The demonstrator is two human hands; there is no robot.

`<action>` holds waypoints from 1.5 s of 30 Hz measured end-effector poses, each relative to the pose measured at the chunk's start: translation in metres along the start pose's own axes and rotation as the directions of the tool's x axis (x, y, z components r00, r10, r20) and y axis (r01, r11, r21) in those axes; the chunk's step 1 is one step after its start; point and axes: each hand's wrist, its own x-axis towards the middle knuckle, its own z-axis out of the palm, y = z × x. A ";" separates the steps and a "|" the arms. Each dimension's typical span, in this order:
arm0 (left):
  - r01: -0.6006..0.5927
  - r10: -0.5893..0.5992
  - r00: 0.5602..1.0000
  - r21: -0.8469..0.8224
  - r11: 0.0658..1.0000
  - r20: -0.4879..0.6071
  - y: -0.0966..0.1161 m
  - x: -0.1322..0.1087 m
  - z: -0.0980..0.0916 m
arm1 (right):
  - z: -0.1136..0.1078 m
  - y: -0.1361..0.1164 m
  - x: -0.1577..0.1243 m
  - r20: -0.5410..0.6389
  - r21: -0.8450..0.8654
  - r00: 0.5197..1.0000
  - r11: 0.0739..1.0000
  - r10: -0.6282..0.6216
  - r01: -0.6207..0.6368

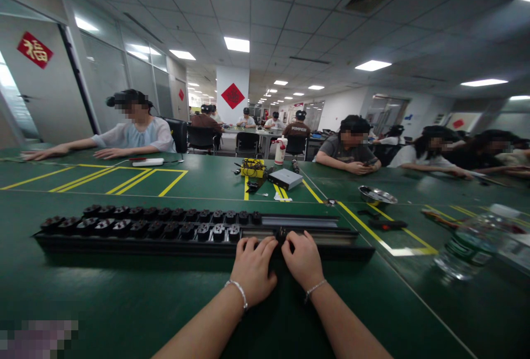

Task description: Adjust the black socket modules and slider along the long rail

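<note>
Where black rail crosses lower centre: left hand, fingers slightly apart, pressing rail edge, likely steadying; right hand, fingers curled at small module, grip cannot tell.

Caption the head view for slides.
Left hand and right hand rest on a black rail of parts, green table.

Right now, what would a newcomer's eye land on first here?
The long black rail running across the green table, its left part packed with two rows of small black parts, its right part bare. The left hand and right hand rest side by side on its near edge, just right of the middle. After that, the yellow lines marked on the table and the clear bottle at the far right.
</note>
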 end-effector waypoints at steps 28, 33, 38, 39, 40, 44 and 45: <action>-0.019 0.019 1.000 0.005 1.000 -0.015 -0.002 0.000 0.003 | -0.003 -0.002 0.000 0.019 -0.052 0.998 0.996 0.068 -0.067; -0.024 0.024 1.000 0.015 1.000 -0.020 -0.003 0.000 0.004 | -0.003 -0.003 0.000 0.013 -0.043 0.998 0.997 0.066 -0.065; -0.021 0.021 1.000 0.009 1.000 -0.016 -0.003 0.000 0.003 | -0.003 -0.003 0.000 0.019 -0.038 0.998 0.997 0.067 -0.067; -0.019 0.020 1.000 0.013 1.000 -0.014 -0.003 0.000 0.003 | -0.003 -0.003 0.000 0.022 -0.037 0.997 0.997 0.068 -0.068; -0.017 0.017 1.000 0.018 1.000 -0.008 -0.002 0.000 0.002 | -0.003 -0.003 0.000 0.022 -0.035 0.997 0.997 0.069 -0.068; -0.014 0.013 1.000 0.051 0.999 0.016 -0.001 0.001 0.002 | 0.000 -0.001 0.000 0.015 -0.029 0.998 0.998 0.058 -0.058; -0.017 0.016 1.000 0.056 0.998 0.017 -0.001 0.001 0.002 | 0.001 0.000 0.000 0.012 -0.030 0.998 0.998 0.057 -0.056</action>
